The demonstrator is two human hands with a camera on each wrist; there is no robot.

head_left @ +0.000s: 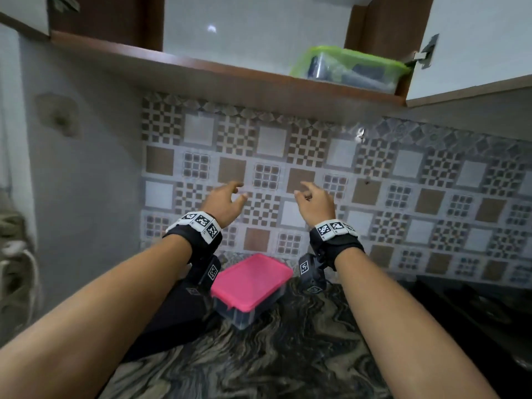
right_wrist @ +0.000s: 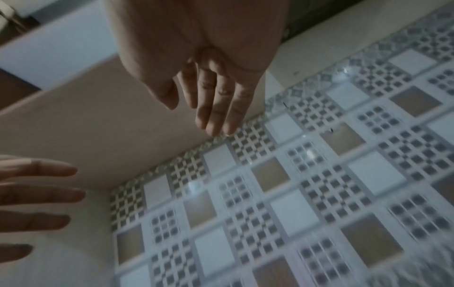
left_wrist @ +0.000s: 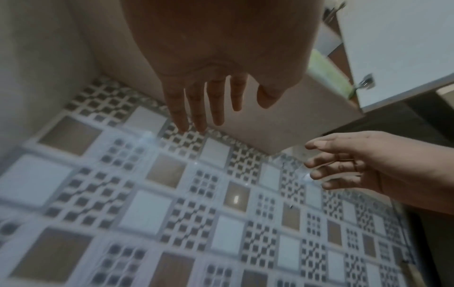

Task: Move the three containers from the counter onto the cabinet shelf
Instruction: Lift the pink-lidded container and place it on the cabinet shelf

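The clear plastic container with a flat pink lid stands on the dark marbled stone counter, below and between the two wrists. A second clear container with a green lid already sits on the brown wooden cabinet shelf, at its right end near the open white door. The left hand and the right hand hang in the air before the patterned wall tiles, fingers loosely spread and holding nothing. I see no third container. The risk, I think, is a one-sided grasp: the smooth lid may pop off, or the box may hit the shelf edge while rising.
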